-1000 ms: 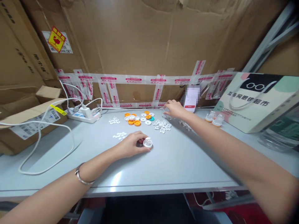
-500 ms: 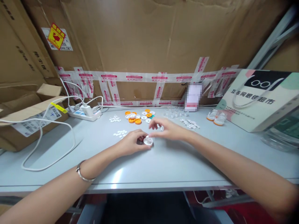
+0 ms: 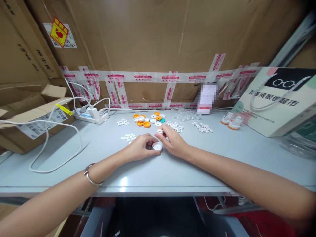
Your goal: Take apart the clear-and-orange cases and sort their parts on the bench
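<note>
Between the thumb and fingers of my left hand is a round white cap, its hollow side facing up. My right hand pinches a small white openwork plastic piece just above and behind the cap. The two parts are apart. Beyond my hands lie a group of white, orange and teal caps, among them an orange cap and a teal cap. White openwork pieces are spread behind my right hand. Small white discs lie behind my left hand.
More white discs, clear plastic cups and flat white pieces lie toward the back. Two clear, orange-based items stand by a paper bag. At left are a power strip, a looping white cable and an open carton.
My right hand has drawn back from the cap and now pinches an openwork piece. The cap's inside shows more plainly. My left hand keeps its hold; the view has tilted slightly.
</note>
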Available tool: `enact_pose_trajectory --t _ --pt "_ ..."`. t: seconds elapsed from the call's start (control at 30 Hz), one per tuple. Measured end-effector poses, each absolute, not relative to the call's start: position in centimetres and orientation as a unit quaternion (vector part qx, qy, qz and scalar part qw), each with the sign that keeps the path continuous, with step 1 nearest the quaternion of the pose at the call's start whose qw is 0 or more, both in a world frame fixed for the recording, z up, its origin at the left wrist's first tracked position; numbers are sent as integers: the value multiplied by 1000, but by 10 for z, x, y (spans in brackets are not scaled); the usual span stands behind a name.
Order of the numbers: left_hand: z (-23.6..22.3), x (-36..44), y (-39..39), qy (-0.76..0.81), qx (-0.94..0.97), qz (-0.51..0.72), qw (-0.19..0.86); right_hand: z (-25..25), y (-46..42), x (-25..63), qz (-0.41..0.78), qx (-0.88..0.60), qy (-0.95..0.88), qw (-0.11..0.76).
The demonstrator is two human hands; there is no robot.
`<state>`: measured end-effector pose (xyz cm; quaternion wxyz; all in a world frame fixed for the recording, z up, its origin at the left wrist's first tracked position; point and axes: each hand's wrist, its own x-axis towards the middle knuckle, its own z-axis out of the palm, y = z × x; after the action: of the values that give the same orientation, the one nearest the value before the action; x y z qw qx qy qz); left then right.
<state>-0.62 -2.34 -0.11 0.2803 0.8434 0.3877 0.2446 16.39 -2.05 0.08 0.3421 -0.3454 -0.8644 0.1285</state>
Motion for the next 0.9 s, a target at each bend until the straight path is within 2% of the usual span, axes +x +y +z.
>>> enact_pose_trajectory --t 0.13,0.33,0.53,0.73,0.9 --pt "0 -6 -25 388 848 249 260 5 -27 158 174 -284 -880 338" --pt "18 -16 -25 375 848 286 242 19 -29 159 287 -375 -788 395" --pt "39 -11 -39 353 813 460 56 47 -31 161 296 -385 -761 429" --pt "58 2 -41 336 830 442 -55 55 -28 164 408 -334 -720 450" --pt "56 -2 -24 300 855 408 -108 46 -25 172 431 -317 -720 442"
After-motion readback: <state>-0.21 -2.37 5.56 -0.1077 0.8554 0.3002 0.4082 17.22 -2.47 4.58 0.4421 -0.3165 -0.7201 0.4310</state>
